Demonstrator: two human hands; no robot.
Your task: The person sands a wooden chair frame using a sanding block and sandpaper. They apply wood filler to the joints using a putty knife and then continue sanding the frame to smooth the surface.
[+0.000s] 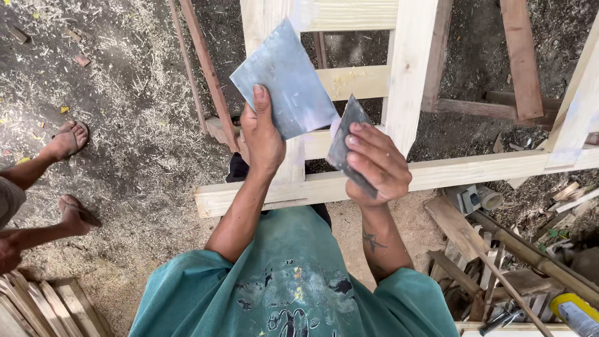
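Grey metal sheet (284, 78) raised, left hand (262, 137) fingers clamped on it, right hand (374, 163) fingers clamped on dark scraper (347, 140)

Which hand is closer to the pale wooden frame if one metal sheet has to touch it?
Probably the right hand: its small metal sheet sits beside the upright post of the wooden frame. The left hand holds the big metal sheet raised.
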